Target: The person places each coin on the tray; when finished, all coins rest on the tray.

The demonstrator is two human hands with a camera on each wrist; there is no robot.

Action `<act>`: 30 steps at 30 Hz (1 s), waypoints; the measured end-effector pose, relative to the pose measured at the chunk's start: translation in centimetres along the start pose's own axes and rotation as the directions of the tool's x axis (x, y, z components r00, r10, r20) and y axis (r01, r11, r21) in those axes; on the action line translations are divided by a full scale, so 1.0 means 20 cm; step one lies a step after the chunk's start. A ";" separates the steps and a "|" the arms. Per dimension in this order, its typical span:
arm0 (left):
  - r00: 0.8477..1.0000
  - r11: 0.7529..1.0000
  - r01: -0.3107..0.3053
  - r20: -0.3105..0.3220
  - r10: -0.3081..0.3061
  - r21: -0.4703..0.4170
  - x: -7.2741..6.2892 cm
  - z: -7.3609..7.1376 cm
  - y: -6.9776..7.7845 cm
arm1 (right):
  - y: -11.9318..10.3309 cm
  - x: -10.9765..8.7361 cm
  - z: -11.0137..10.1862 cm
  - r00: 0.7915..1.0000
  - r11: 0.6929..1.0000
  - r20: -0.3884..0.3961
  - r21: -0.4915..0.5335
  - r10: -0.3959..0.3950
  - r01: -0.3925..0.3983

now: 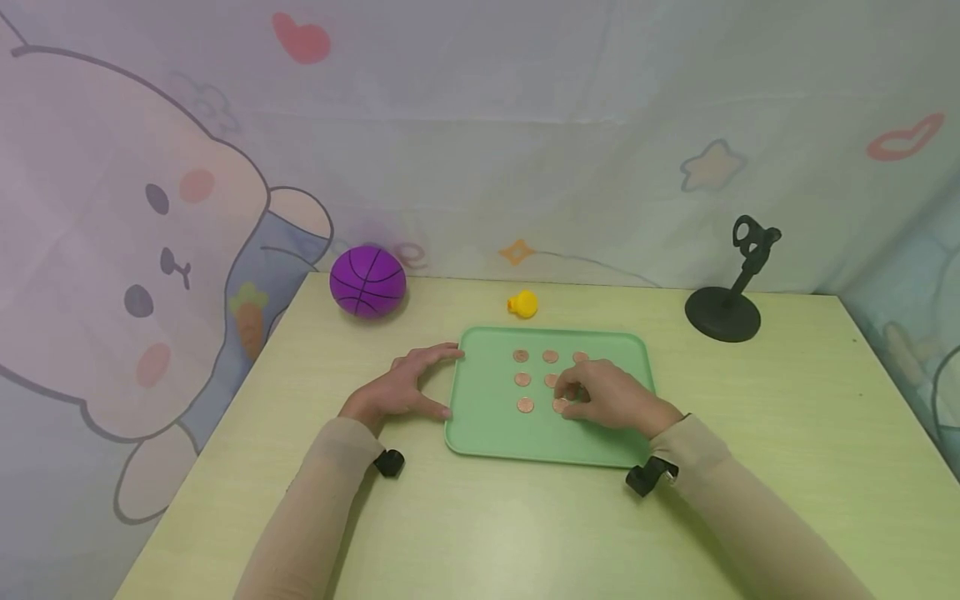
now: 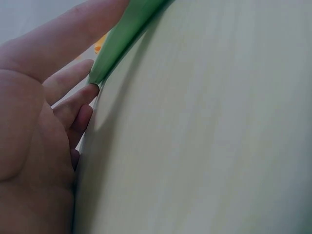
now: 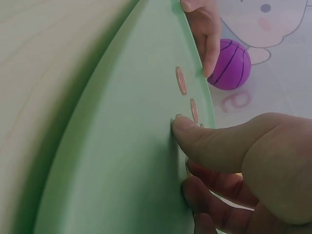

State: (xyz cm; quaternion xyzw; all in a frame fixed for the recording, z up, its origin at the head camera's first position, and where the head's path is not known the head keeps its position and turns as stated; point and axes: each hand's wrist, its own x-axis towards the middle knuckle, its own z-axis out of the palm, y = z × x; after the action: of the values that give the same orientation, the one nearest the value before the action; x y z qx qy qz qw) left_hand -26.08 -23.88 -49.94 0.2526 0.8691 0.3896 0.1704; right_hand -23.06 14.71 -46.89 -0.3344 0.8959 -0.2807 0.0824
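Several copper coins (image 1: 525, 405) lie in rows on a light green tray (image 1: 487, 433). My right hand (image 1: 611, 396) is low over the tray, its thumb and curled fingers at a coin (image 1: 560, 406) in the front row. In the right wrist view the thumb (image 3: 204, 144) meets the tray surface, and the fingers hide most of that coin. At the tray's left edge, my left hand (image 1: 401, 387) has its thumb and fingers spread, with fingertips touching the rim. The left wrist view shows these fingers (image 2: 70, 80) extended against the green rim.
Behind the tray sits a small yellow object (image 1: 527, 304). A purple ball (image 1: 367, 282) with black lines stands at the table's back left. On the back right is a black stand (image 1: 723, 314) with a round base. A printed cloth (image 1: 480, 150) hangs behind the table.
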 end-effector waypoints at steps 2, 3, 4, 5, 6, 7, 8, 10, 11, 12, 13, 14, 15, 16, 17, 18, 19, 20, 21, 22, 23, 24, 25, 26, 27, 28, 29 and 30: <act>1.000 1.000 -0.001 0.001 0.001 -0.001 0.00 0.00 0.00 | 0.01 -0.01 -0.01 1.000 1.000 -0.005 0.012 0.007 -0.007; 1.000 1.000 0.000 0.002 0.000 -0.002 0.00 0.00 0.01 | 0.02 -0.01 -0.02 1.000 1.000 -0.010 0.020 0.015 -0.015; 1.000 1.000 0.001 0.002 -0.001 -0.001 0.00 0.00 0.01 | 0.03 -0.02 -0.03 1.000 0.999 -0.014 0.024 0.027 -0.026; 1.000 1.000 0.003 0.003 -0.003 -0.001 0.00 0.00 0.01 | 0.04 -0.03 -0.04 0.999 0.999 -0.022 0.028 0.035 -0.034; 1.000 1.000 0.005 0.004 -0.005 -0.002 0.00 0.00 0.01 | 0.05 -0.04 -0.05 0.998 0.998 -0.029 0.030 0.048 -0.048; 1.000 1.000 0.007 0.004 -0.007 -0.004 0.00 0.00 0.01 | 0.06 -0.05 -0.07 0.998 0.998 -0.034 0.034 0.056 -0.055; 1.000 1.000 0.008 0.003 -0.008 -0.006 0.00 0.00 0.01 | 0.07 -0.06 -0.09 0.997 0.997 -0.037 0.034 0.070 -0.069; 1.000 1.000 0.012 0.005 -0.012 -0.011 0.00 0.00 0.02 | 0.09 -0.08 -0.12 0.995 0.996 -0.043 0.035 0.085 -0.083; 1.000 1.000 0.013 0.005 -0.013 -0.013 0.00 0.00 0.02 | 0.09 -0.09 -0.14 0.995 0.996 -0.047 0.033 0.087 -0.086; 1.000 1.000 0.014 0.005 -0.014 -0.013 -0.01 0.00 0.02 | 0.10 -0.11 -0.16 0.995 0.995 -0.048 0.030 0.092 -0.090; 1.000 1.000 0.015 0.004 -0.015 -0.014 -0.01 0.00 0.02 | 0.11 -0.12 -0.17 0.995 0.996 -0.051 0.026 0.090 -0.089; 1.000 1.000 0.017 0.004 -0.017 -0.014 -0.01 0.00 0.02 | 0.11 -0.13 -0.18 0.994 0.996 -0.054 0.020 0.092 -0.091; 1.000 1.000 0.019 0.004 -0.019 -0.014 -0.01 0.00 0.02 | 0.12 -0.14 -0.19 0.994 0.996 -0.056 0.017 0.092 -0.091; 1.000 1.000 0.019 0.003 -0.019 -0.013 -0.01 0.00 0.01 | 0.12 -0.16 -0.20 0.994 0.996 -0.058 0.015 0.092 -0.091; 1.000 1.000 0.018 0.001 -0.018 -0.012 -0.01 0.00 0.01 | 0.13 -0.17 -0.21 0.993 0.995 -0.058 0.012 0.099 -0.098; 1.000 1.000 0.020 0.001 -0.020 -0.012 -0.01 0.00 0.01 | 0.14 -0.18 -0.22 0.993 0.995 -0.057 0.012 0.104 -0.104; 1.000 1.000 0.024 0.002 -0.024 -0.013 -0.01 0.00 0.01 | 0.15 -0.20 -0.23 0.992 0.994 -0.057 0.012 0.111 -0.110; 1.000 0.999 0.029 0.003 -0.029 -0.017 -0.01 0.00 0.01 | 0.16 -0.21 -0.24 0.991 0.993 -0.056 0.012 0.120 -0.119; 0.999 0.999 0.033 0.005 -0.033 -0.019 -0.01 0.01 0.01 | 0.17 -0.23 -0.25 0.990 0.991 -0.055 0.012 0.132 -0.131; 0.999 0.999 0.038 0.005 -0.038 -0.022 -0.01 0.01 0.01 | 0.18 -0.25 -0.26 0.988 0.990 -0.057 0.009 0.142 -0.142; 0.999 0.999 0.044 0.006 -0.044 -0.022 -0.01 0.01 0.01 | 0.20 -0.27 -0.27 0.986 0.988 -0.060 0.006 0.153 -0.152; 0.999 0.999 0.048 0.007 -0.048 -0.021 -0.01 0.01 0.01 | 0.21 -0.29 -0.28 0.985 0.987 -0.065 0.005 0.161 -0.161; 0.999 0.999 0.048 0.006 -0.048 -0.020 -0.01 0.01 0.01 | 0.23 -0.31 -0.29 0.984 0.986 -0.071 0.004 0.166 -0.167; 0.999 0.999 0.046 0.005 -0.046 -0.015 -0.01 0.01 0.01 | 0.24 -0.33 -0.30 0.982 0.985 -0.077 0.003 0.171 -0.171; 0.999 0.999 0.040 0.003 -0.040 -0.008 -0.01 0.01 0.01 | 0.25 -0.35 -0.31 0.981 0.985 -0.082 -0.001 0.173 -0.174; 0.999 0.999 0.038 0.001 -0.038 -0.004 -0.01 0.01 0.01 | 0.27 -0.37 -0.31 0.981 0.984 -0.088 -0.004 0.175 -0.176; 1.000 1.000 0.030 0.000 -0.030 0.000 -0.01 0.00 0.01 | 0.29 -0.38 -0.32 0.980 0.984 -0.089 -0.010 0.178 -0.180; 1.000 1.000 0.022 -0.002 -0.022 0.003 -0.01 0.00 0.01 | 0.30 -0.40 -0.33 0.979 0.983 -0.092 -0.014 0.180 -0.182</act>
State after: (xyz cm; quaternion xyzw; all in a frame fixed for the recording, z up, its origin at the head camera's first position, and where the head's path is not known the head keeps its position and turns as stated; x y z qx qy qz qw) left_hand -25.89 -23.88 -49.86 0.2429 0.8725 0.3867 0.1736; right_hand -22.48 26.49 -45.14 -0.2396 0.9284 -0.2768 0.0634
